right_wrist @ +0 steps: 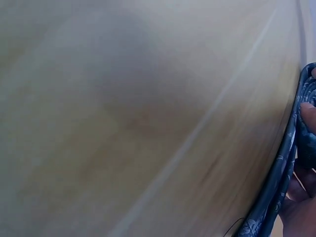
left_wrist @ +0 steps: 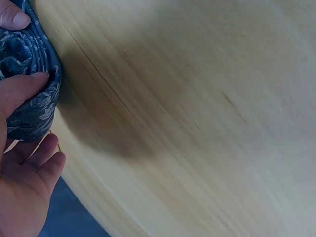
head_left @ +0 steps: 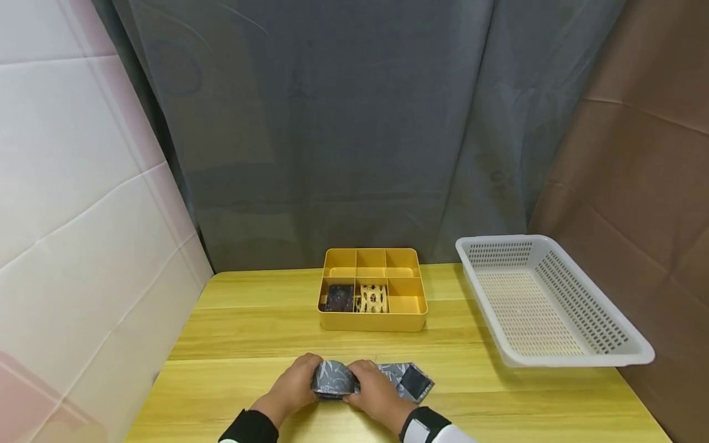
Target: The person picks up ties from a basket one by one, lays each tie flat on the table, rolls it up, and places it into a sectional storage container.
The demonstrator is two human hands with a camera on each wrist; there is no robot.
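Both hands meet at the near edge of the wooden table [head_left: 249, 320] in the head view: the left hand [head_left: 293, 386] and the right hand [head_left: 376, 389] curl their fingers round a rolled grey patterned necktie [head_left: 334, 378], gripping it from either side, apparently to keep the coil tight. The tie's unrolled tail lies flat on the table just right of the roll, its wide end showing a dark lining. Beyond the roll stands a yellow divided box [head_left: 372, 320], with a dark rolled tie [head_left: 339, 298] and a cream patterned one [head_left: 373, 298] in its front left and front middle cells. A white perforated basket [head_left: 581, 360] sits well right of the box.

From the left wrist, thumb and fingers [left_wrist: 22, 89] pinch the layered roll [left_wrist: 29, 59] at the table's edge.

From the right wrist, blurred, only a fingertip [right_wrist: 308, 116] presses the tie's coiled edge [right_wrist: 281, 173].
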